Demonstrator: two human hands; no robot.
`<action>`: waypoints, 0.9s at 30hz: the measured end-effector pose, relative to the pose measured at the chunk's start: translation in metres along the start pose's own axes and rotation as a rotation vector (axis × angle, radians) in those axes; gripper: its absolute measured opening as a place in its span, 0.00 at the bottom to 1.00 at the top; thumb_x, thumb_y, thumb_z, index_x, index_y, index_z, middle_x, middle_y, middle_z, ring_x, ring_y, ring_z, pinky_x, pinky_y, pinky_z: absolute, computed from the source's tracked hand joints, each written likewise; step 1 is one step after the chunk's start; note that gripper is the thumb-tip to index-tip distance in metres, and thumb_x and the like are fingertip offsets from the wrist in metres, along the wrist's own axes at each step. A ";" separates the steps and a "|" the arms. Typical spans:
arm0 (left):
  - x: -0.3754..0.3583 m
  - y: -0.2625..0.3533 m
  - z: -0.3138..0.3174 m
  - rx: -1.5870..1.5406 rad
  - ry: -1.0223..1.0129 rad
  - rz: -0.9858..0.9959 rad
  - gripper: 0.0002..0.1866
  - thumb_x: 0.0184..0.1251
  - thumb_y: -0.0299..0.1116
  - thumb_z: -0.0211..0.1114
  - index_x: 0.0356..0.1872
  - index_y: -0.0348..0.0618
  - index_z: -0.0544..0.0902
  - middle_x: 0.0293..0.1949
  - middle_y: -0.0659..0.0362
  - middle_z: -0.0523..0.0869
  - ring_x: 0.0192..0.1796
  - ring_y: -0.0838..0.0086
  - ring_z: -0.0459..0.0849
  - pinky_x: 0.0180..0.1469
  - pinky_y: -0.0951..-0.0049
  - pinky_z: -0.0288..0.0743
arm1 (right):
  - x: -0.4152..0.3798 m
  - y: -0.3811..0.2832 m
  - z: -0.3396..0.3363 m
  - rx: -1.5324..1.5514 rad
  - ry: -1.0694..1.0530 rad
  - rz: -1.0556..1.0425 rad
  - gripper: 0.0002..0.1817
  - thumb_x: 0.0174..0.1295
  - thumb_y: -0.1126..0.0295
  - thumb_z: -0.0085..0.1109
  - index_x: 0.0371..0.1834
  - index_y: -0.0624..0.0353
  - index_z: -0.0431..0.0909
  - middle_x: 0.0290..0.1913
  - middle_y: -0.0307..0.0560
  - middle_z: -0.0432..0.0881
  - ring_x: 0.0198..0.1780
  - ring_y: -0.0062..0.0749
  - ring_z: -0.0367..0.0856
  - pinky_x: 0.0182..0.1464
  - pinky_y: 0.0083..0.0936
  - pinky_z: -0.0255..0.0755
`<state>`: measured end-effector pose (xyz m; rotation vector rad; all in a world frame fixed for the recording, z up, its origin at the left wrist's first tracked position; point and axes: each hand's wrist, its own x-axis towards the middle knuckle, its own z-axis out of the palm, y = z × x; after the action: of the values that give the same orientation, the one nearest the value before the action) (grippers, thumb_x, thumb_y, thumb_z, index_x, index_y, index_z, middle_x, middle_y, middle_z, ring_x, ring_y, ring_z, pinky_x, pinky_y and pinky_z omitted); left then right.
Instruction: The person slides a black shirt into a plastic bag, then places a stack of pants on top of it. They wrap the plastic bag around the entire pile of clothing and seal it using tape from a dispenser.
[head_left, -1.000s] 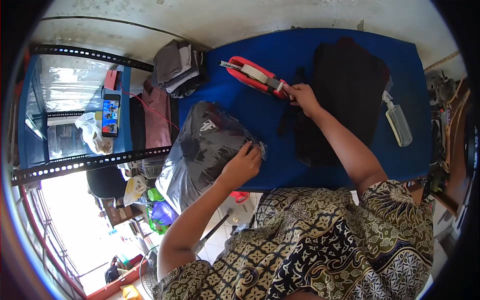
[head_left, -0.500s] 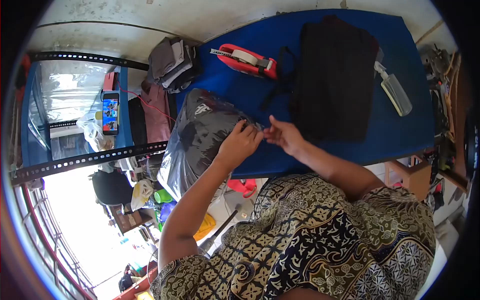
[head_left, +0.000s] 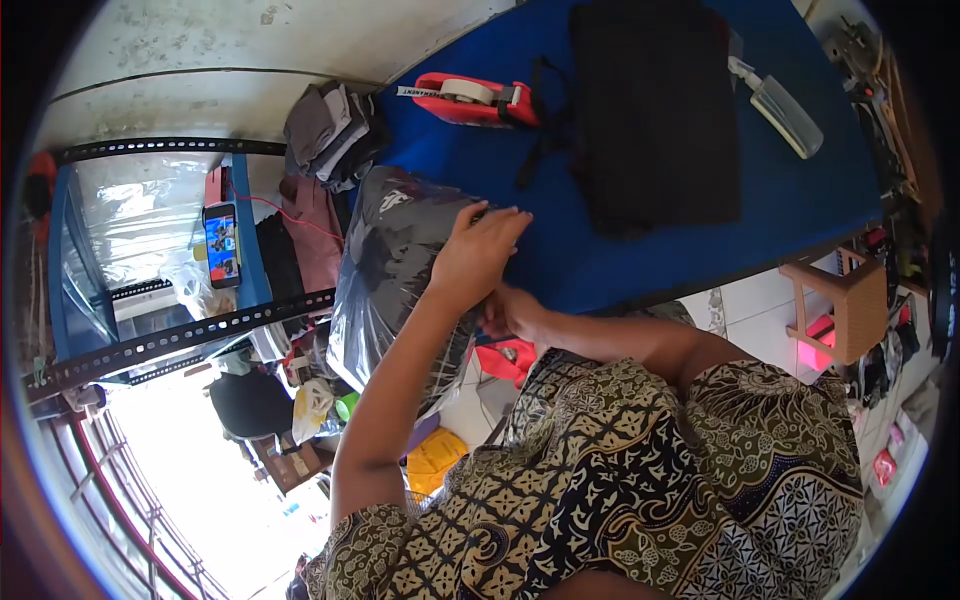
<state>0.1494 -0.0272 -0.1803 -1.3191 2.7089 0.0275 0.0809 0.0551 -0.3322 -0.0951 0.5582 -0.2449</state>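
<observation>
A clear plastic bag (head_left: 385,270) packed with dark folded cloth lies at the left end of the blue table. My left hand (head_left: 475,255) rests on the bag's right side, its fingers stretched toward the bag's far corner. Just below it, my right hand (head_left: 515,315) has its fingers curled at the bag's near right edge; the fingertips are partly hidden. A folded black garment (head_left: 655,130) with straps lies to the right of both hands. Beyond the bag is a red tape dispenser (head_left: 470,100) with a marker lying across its end.
A clear spray bottle (head_left: 785,115) lies at the table's right. Folded grey clothes (head_left: 330,130) are stacked behind the bag. To the left, a phone (head_left: 222,245) stands on a metal-framed shelf (head_left: 170,335). A brown stool (head_left: 845,305) stands off the table's right front.
My right hand has moved from beside my left fingertips down to the bag's near edge. My left hand has flattened onto the bag. The view has shifted.
</observation>
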 end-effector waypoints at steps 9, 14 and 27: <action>-0.102 -0.035 -0.038 -0.029 0.534 -1.036 0.24 0.64 0.45 0.53 0.55 0.38 0.69 0.53 0.47 0.74 0.58 0.51 0.68 0.60 0.53 0.53 | -0.023 -0.188 -0.004 -0.844 0.517 -1.461 0.05 0.57 0.72 0.56 0.32 0.61 0.73 0.26 0.41 0.75 0.28 0.20 0.71 0.31 0.19 0.67; -0.122 -0.028 -0.003 -0.150 0.511 -1.255 0.27 0.66 0.50 0.47 0.55 0.37 0.69 0.54 0.47 0.74 0.58 0.54 0.69 0.61 0.56 0.54 | 0.036 -0.324 -0.003 -1.494 0.904 -1.333 0.13 0.52 0.61 0.62 0.28 0.60 0.76 0.33 0.52 0.78 0.40 0.36 0.73 0.38 0.27 0.66; -0.118 -0.026 -0.006 -0.166 0.585 -1.278 0.25 0.63 0.48 0.52 0.53 0.39 0.73 0.55 0.50 0.75 0.58 0.59 0.71 0.61 0.63 0.55 | 0.004 -0.298 -0.038 -1.130 0.520 -1.161 0.18 0.53 0.64 0.61 0.09 0.61 0.72 0.15 0.42 0.73 0.17 0.25 0.69 0.24 0.23 0.63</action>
<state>0.2414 0.0482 -0.1587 -3.1830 1.6250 -0.2933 0.0026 -0.2350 -0.3199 -1.5125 1.0643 -1.0783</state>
